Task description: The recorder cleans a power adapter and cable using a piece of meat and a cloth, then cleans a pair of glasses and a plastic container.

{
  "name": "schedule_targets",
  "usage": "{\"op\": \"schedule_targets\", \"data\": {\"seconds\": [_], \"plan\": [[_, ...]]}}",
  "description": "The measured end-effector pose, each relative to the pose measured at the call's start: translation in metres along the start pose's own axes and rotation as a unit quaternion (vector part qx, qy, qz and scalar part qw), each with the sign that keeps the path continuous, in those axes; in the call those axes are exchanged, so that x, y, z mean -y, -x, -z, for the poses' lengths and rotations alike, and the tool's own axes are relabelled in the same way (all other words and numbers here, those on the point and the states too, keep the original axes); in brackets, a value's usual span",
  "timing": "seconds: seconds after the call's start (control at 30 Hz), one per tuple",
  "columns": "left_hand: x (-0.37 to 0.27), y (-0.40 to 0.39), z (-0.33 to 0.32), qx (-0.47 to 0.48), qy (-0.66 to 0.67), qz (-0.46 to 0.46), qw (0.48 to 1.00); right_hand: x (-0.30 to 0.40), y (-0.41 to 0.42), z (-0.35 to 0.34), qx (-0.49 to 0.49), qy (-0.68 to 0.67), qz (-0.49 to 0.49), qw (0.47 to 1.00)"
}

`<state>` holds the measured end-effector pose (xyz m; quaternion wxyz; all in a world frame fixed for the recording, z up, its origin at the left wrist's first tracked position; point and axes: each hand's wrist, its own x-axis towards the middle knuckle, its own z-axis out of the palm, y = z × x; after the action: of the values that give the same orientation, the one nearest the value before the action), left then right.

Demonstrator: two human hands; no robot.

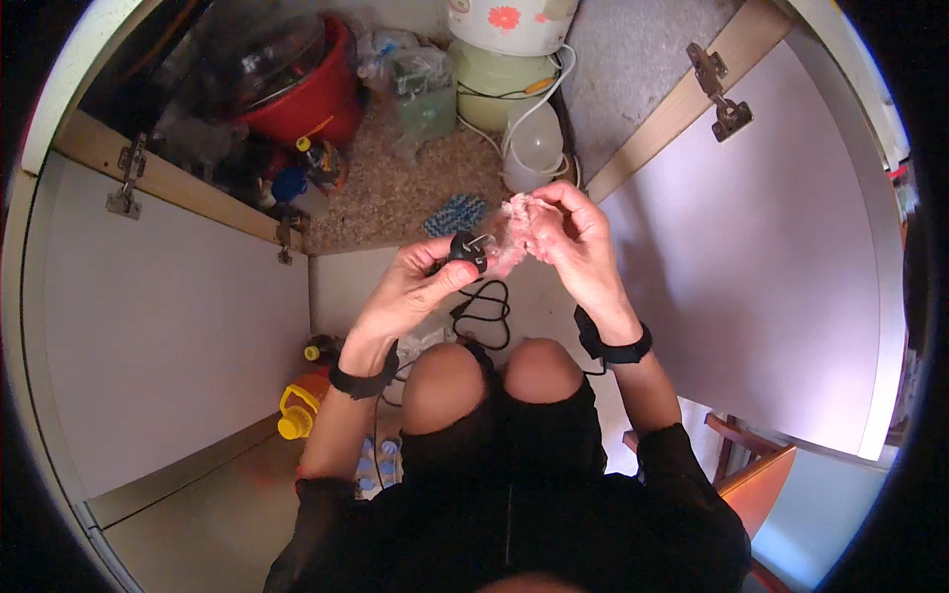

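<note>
Between thumb and fingers, my left hand [415, 285] grips a black power plug [464, 252], its metal prongs turned towards my right hand. A black cord [506, 315] hangs in loops below the plug, over the pale floor. My right hand [582, 241] holds a crumpled pink fluffy cloth [523, 226], bunched in the fingers close beside the prongs. Whether the cloth touches the prongs is hard to tell. Beyond both hands, a blue and white patterned cloth [456, 213] lies on the speckled cabinet floor [400, 181].
Open cabinet doors stand at left [178, 311] and right [756, 252]. Inside are a red tub [337, 89], several bottles, a green container [426, 111] and a white flowered appliance [511, 26] with a white cord [537, 104]. A yellow-capped jug [296, 415] stands by my left arm.
</note>
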<state>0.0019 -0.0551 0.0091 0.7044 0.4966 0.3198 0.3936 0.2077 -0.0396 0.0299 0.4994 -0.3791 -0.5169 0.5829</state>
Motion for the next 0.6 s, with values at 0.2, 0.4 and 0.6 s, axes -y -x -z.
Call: {"op": "schedule_targets", "data": {"seconds": [0.2, 0.4, 0.6], "plan": [[0.006, 0.001, 0.003, -0.017, -0.099, -0.057, 0.993, 0.007, -0.002, 0.004, 0.075, -0.047, -0.024, 0.996], [0.002, 0.001, 0.000, 0.013, -0.081, -0.034, 0.996, 0.011, -0.007, 0.007, 0.222, 0.018, -0.067, 0.972], [-0.007, 0.005, 0.003, 0.049, -0.155, 0.094, 0.982, 0.001, -0.012, 0.021, 0.282, 0.151, -0.087, 0.944]]}}
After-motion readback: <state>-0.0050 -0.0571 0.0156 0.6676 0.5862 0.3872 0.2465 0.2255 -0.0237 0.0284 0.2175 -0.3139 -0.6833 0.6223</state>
